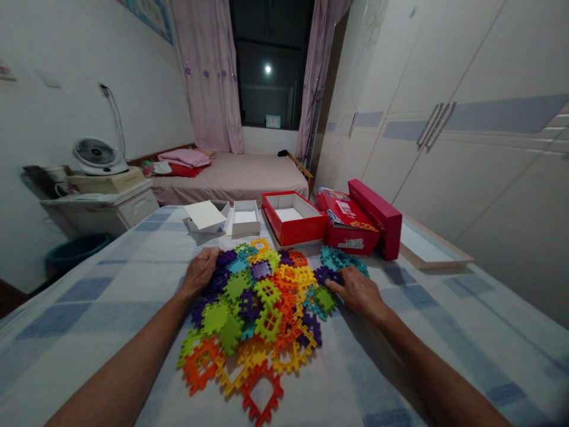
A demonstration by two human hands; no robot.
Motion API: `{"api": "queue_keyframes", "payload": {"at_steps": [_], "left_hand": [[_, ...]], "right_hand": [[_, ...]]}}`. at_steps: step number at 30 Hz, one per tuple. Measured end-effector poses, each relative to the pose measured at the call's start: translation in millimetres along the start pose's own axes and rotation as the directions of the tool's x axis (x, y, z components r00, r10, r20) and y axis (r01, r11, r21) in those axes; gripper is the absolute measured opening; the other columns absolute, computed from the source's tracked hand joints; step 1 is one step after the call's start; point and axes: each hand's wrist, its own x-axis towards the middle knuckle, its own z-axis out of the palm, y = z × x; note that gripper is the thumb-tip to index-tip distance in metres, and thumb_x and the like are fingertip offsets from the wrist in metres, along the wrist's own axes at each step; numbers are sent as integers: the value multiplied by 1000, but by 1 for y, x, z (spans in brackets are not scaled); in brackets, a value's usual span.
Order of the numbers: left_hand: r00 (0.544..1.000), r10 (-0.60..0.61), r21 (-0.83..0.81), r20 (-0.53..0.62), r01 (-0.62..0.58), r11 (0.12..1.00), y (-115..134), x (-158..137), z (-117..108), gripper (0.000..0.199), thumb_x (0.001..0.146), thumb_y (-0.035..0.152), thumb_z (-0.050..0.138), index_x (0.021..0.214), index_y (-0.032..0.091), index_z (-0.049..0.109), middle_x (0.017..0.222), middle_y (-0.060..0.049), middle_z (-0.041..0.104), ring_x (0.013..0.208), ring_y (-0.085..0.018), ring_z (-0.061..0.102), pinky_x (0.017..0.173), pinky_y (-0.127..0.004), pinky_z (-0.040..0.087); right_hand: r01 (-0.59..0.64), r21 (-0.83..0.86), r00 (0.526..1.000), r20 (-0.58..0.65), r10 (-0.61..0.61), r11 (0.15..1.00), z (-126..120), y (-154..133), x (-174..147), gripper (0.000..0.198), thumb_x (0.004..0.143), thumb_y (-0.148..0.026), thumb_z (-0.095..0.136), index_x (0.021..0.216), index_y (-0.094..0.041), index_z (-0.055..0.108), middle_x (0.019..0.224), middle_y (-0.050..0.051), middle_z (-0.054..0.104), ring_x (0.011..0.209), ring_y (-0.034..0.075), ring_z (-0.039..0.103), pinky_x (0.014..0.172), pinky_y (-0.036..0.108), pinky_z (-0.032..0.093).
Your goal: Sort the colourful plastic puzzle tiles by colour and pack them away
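Observation:
A heap of flat plastic building pieces (269, 293) with toothed edges lies on the checked cloth. They are green, orange, yellow, purple and teal; some are solid, others have window or ring openings. At the heap's left edge, my left hand (202, 271) is curled against purple pieces; its fingertips are partly hidden, so what it grips is unclear. On the right side my right hand (361, 292) has its thumb and fingers closed on a purple toothed piece (326, 274). Teal pieces (342, 259) lie just beyond that hand, and a green piece (326, 299) sits below its thumb.
Behind the heap stand small white boxes (246, 220), an open red box (300, 230), a printed red carton (349, 222) and a long crimson box (384, 228). A shallow lid (438, 246) lies at the right. Beyond are a bed (240, 172), a fan (98, 155) and wardrobes.

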Motion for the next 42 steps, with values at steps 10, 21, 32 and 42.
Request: {"api": "queue_keyframes", "payload": {"at_steps": [10,21,32,42], "left_hand": [[1000,-4,33,6,4,999,2,-1,-1,47,86,47,22,88,24,62,101,-5,65,98,-21,57,86,-30,43],[1000,-8,4,12,8,1000,4,-1,-1,48,85,48,22,90,21,61,102,-8,64,99,-22,57,89,-32,42],[1000,16,15,8,-16,1000,2,-1,0,53,86,50,20,93,19,63,103,-9,65,100,-22,57,91,-32,41],[1000,20,18,-5,-20,1000,0,-1,1,50,87,48,22,92,20,63,103,-8,65,100,-21,58,90,-30,42]], "right_hand": [[70,455,996,-80,-38,888,13,-4,13,20,76,-38,53,83,-20,50,78,1,59,75,18,56,65,27,37],[296,642,883,97,-458,707,-19,-47,-14,48,73,-36,65,116,-21,52,111,5,54,100,20,51,86,32,41],[366,361,906,73,-417,858,-5,-33,-21,25,74,-22,59,96,-20,48,102,5,49,90,18,49,79,28,38],[414,514,908,-174,-382,751,-12,-39,-17,9,87,-27,45,86,-20,51,87,1,59,81,14,53,75,27,38]]}}
